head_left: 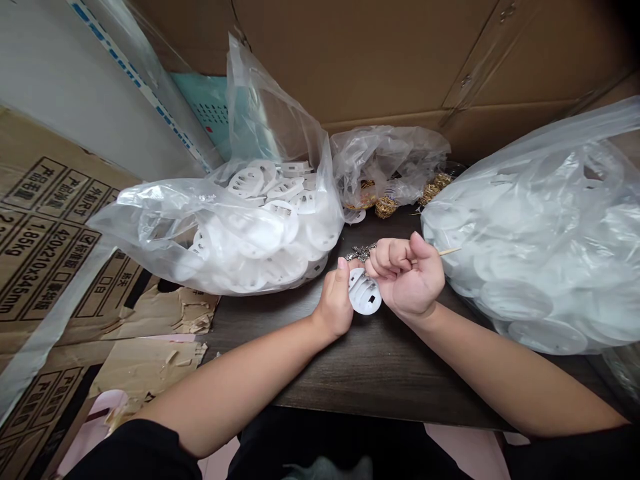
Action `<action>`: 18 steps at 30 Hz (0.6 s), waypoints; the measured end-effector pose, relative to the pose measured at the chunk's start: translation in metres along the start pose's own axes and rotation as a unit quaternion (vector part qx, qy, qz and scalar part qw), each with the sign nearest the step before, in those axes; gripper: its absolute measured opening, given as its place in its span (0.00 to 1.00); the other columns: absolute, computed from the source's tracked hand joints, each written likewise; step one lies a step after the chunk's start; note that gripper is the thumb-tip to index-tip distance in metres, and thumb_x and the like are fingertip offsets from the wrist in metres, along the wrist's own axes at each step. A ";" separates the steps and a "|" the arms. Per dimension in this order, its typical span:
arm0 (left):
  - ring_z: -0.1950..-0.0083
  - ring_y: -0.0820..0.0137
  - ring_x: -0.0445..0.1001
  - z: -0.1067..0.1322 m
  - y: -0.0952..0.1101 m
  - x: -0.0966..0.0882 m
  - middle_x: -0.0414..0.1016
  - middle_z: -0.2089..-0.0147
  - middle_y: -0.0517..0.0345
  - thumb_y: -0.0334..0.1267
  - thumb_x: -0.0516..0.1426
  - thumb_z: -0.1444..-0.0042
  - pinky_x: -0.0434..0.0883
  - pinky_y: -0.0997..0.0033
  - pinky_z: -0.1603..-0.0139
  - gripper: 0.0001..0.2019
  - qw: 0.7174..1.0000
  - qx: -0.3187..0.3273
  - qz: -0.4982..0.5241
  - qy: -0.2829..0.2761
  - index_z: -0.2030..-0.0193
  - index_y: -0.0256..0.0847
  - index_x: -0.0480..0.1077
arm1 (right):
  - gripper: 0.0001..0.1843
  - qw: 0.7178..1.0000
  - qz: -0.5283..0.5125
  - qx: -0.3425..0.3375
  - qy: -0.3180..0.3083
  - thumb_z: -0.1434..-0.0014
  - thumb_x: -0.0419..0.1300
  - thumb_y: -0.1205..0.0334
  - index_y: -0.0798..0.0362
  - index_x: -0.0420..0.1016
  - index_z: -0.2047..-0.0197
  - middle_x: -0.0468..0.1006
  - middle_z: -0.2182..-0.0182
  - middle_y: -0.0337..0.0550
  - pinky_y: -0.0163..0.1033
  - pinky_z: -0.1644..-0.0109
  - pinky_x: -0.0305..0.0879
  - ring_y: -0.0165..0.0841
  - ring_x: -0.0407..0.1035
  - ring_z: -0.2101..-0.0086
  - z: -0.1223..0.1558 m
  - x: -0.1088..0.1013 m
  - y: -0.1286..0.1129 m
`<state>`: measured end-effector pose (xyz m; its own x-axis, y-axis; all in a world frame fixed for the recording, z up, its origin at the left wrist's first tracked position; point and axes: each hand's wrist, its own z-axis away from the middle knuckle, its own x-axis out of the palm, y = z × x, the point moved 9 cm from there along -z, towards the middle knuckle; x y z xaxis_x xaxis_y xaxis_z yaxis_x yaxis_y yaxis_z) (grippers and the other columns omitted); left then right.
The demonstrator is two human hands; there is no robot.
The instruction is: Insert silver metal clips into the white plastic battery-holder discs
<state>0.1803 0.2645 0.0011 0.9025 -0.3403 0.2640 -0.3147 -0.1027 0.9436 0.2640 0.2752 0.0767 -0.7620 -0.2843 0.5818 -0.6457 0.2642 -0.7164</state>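
My left hand (336, 300) is closed on the edge of a round white plastic disc (364, 300) with slots and a small dark square hole. My right hand (407, 273) is at the disc's right edge, its fingers curled inward. A thin wooden stick (450, 251) juts out to the right from my right hand; its other end is hidden by the fingers. Just behind the disc lies a small heap of silvery metal pieces (359, 253), partly covered by my hands, too small to name.
A clear plastic bag (270, 247) of similar white discs stands at left. Another bulging bag (545, 253) of round white pieces is at right. Behind, gold-coloured metal bits (385, 207) lie by a crumpled bag (390, 150). Cardboard (45, 220) borders the dark wooden table (370, 380).
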 end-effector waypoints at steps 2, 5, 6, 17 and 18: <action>0.69 0.71 0.56 -0.001 -0.002 -0.001 0.60 0.72 0.57 0.66 0.37 0.29 0.56 0.68 0.67 0.35 1.000 -0.003 0.002 0.002 0.69 0.37 0.65 | 0.33 1.000 0.004 -0.008 0.003 0.36 0.56 0.49 0.54 0.43 0.82 0.46 0.84 0.36 0.34 0.79 0.42 0.24 0.42 0.83 0.000 0.000 0.000; 0.69 0.71 0.58 -0.002 -0.004 -0.001 0.61 0.71 0.57 0.66 0.40 0.30 0.58 0.68 0.65 0.34 1.000 -0.013 0.014 0.003 0.69 0.38 0.65 | 0.32 1.000 0.009 -0.011 0.000 0.36 0.56 0.49 0.54 0.42 0.82 0.46 0.85 0.36 0.34 0.79 0.42 0.25 0.42 0.83 0.000 0.001 0.002; 0.69 0.71 0.58 -0.003 -0.004 -0.001 0.62 0.71 0.57 0.66 0.41 0.30 0.59 0.68 0.65 0.33 1.000 -0.017 0.017 0.005 0.69 0.38 0.65 | 0.32 1.000 0.011 -0.010 0.001 0.36 0.56 0.50 0.54 0.43 0.83 0.46 0.85 0.36 0.34 0.79 0.42 0.25 0.42 0.83 0.000 0.001 0.004; 0.66 0.69 0.59 -0.004 -0.003 -0.004 0.63 0.69 0.57 0.60 0.43 0.29 0.61 0.68 0.62 0.28 1.000 -0.017 -0.004 0.011 0.68 0.38 0.65 | 0.32 0.999 0.020 0.004 0.025 0.38 0.56 0.51 0.53 0.42 0.83 0.45 0.85 0.36 0.34 0.80 0.42 0.24 0.42 0.83 -0.001 -0.006 0.010; 0.67 0.70 0.58 -0.004 -0.004 -0.004 0.62 0.70 0.57 0.60 0.43 0.29 0.61 0.68 0.62 0.28 1.000 -0.017 -0.005 0.009 0.68 0.39 0.64 | 0.31 1.000 0.018 0.003 0.023 0.38 0.56 0.51 0.54 0.42 0.83 0.45 0.85 0.36 0.35 0.79 0.41 0.24 0.41 0.83 -0.001 -0.005 0.009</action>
<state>0.1795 0.2703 -0.0027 0.9110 -0.3218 0.2579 -0.2960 -0.0747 0.9523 0.2623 0.2802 0.0676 -0.7859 -0.2318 0.5732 -0.6180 0.2676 -0.7392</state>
